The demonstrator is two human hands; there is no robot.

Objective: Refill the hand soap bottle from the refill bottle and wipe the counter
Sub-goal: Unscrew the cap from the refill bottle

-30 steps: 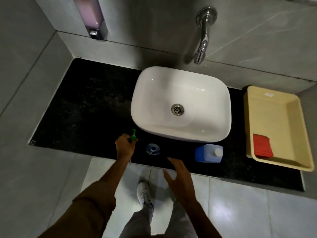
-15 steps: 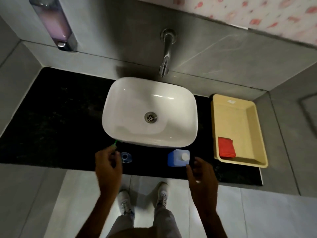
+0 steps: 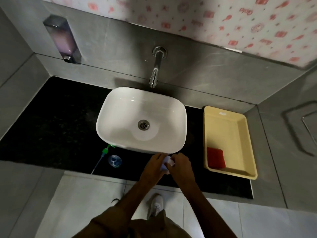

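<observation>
The blue refill bottle with a white cap stands at the front edge of the black counter, below the basin, and is mostly hidden by my hands. My left hand wraps its left side. My right hand pinches the white cap. The small clear soap bottle stands open on the counter to the left. Its green pump with a thin tube lies beside it on the counter, released.
A white basin sits mid-counter under a chrome wall tap. A yellow tray on the right holds a red cloth. A wall soap dispenser hangs at the back left. My shoe is on the floor tiles.
My left hand let go of the green pump, which now lies on the counter, and moved right to the refill bottle. My right hand closed on its cap. The view tilted upward.
</observation>
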